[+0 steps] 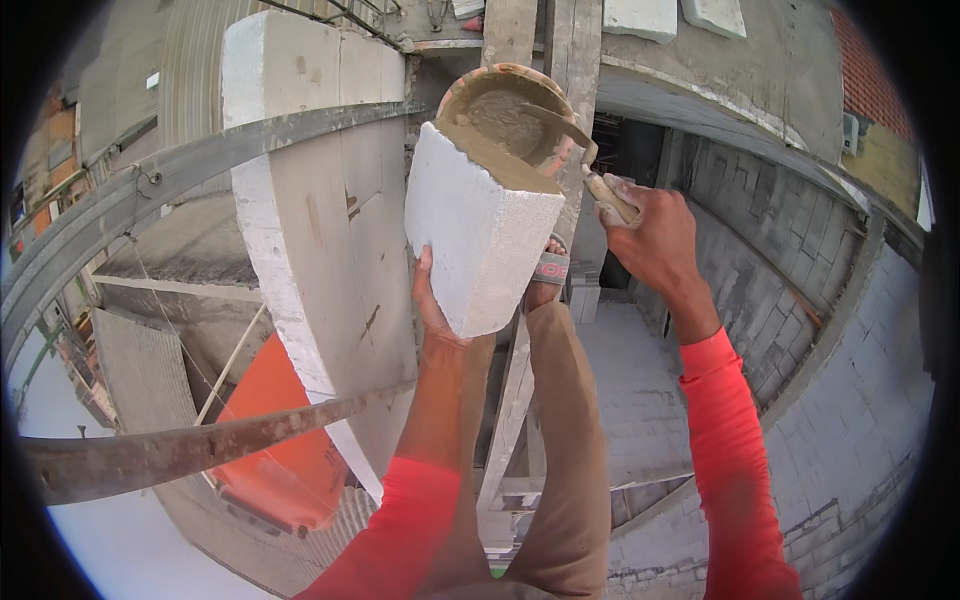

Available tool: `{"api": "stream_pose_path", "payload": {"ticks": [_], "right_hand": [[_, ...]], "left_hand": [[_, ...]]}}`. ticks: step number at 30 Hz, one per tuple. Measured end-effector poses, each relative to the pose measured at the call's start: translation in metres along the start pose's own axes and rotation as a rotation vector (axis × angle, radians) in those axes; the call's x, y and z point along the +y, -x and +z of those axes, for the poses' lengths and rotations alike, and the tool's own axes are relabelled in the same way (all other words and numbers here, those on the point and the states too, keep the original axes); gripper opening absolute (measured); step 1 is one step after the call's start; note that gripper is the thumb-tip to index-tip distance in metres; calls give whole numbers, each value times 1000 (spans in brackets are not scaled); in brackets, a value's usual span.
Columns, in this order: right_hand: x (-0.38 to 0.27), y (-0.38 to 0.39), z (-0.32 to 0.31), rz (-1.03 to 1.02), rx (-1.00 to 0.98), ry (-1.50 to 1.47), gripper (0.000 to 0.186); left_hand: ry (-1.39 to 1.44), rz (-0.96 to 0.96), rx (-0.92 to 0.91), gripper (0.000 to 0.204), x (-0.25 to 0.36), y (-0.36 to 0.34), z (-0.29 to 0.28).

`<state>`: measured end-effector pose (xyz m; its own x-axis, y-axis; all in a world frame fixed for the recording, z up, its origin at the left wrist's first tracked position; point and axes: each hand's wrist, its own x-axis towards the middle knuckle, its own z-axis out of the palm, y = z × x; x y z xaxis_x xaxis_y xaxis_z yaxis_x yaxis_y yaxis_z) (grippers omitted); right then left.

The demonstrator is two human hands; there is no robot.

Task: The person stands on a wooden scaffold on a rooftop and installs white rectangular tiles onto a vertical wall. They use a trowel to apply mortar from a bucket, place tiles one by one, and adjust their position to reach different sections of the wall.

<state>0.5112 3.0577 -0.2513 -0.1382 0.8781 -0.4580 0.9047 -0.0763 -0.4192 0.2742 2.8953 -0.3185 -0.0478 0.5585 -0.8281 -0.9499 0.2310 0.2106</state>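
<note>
My left hand (pixel 437 300) grips a white lightweight block (pixel 470 235) from below and its left side, holding it up in front of my legs. Grey-brown mortar coats the block's upper face. In my right hand (pixel 650 230) is the wooden handle of a trowel (pixel 560 124), its blade reaching over the mortar bucket (pixel 558 88). Wet mortar (pixel 505 118) fills much of that round bucket, which stands just beyond the block. The block's far end hides the bucket's near side.
A block wall (pixel 340 230) rises at my left, with curved metal bars (pixel 200 150) crossing beside it. My sandalled foot (pixel 548 270) stands on narrow wooden planks (pixel 570 60). Below are an orange sheet (pixel 285 450) and, to the right, a grey block wall (pixel 770 220). White blocks (pixel 640 18) lie far ahead.
</note>
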Motion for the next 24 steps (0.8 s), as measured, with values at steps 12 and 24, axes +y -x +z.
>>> {"api": "stream_pose_path", "payload": {"ticks": [12, 24], "right_hand": [[81, -70, 67, 230, 42, -299, 43], [45, 116, -16, 223, 137, -737, 37]], "left_hand": [[-314, -98, 143, 82, 34, 114, 32], [-1032, -51, 143, 106, 108, 297, 157]]}}
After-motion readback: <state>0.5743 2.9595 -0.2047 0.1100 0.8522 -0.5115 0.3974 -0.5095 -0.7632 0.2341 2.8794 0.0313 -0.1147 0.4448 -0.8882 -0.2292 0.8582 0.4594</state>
